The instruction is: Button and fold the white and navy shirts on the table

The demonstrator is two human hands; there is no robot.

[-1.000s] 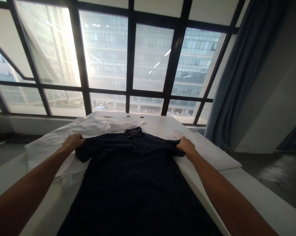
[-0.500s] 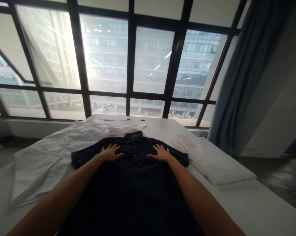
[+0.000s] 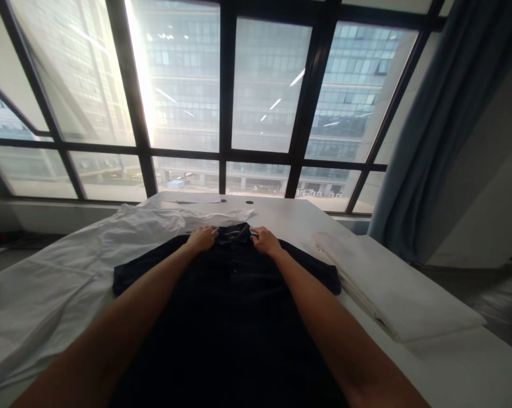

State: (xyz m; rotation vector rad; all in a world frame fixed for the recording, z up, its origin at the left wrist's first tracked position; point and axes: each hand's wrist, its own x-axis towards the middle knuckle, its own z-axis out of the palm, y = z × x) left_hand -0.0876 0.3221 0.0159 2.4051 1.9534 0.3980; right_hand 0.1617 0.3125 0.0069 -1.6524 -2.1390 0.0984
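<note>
A dark polo shirt lies flat and face-up on the white bench, its hem running off the near edge of the picture and its short sleeves spread to either side. Both forearms reach out over it. At the far end, the left hand and the right hand sit at the two sides of the collar — fingers curled in, each grip closed on a collar edge, though how firm the pinch is cannot be told.

To the left, rumpled white cloth spreads wide and touches the shirt's sleeve. To the right, a folded white stack lies just beside the other sleeve. Beyond the collar the bench is bare up to its far edge — then the window, with a blue curtain at the right.
</note>
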